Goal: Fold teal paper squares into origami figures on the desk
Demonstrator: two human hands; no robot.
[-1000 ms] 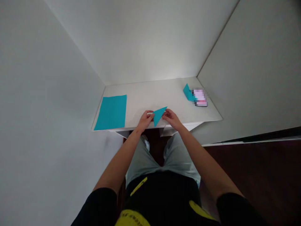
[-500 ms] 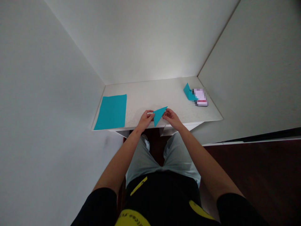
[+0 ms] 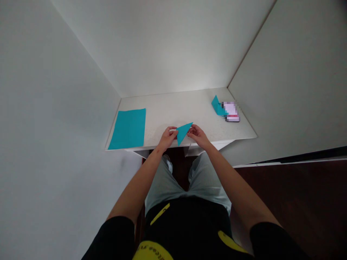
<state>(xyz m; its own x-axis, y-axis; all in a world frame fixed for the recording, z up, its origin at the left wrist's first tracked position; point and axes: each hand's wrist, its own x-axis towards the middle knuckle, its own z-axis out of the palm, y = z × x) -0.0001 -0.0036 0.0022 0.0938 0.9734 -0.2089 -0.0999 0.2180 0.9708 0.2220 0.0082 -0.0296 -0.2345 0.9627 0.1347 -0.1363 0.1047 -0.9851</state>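
Observation:
A piece of teal paper (image 3: 183,133), folded into a triangle, is held just above the front edge of the white desk. My left hand (image 3: 168,137) pinches its left corner, thumb on top and fingers behind. On the other side, my right hand (image 3: 198,135) has its curled fingers at the paper's right edge, thumb and fingertips close together. One point of the triangle is directed up and right, another down toward me. The fingertips behind the paper are partly hidden.
Flat teal paper (image 3: 128,129) lies at the left end of the white desk (image 3: 173,104). At the right end, a folded teal paper piece (image 3: 217,106) touches or overlaps a blurred phone-like object (image 3: 231,112). White walls enclose the desk's left, back and right sides.

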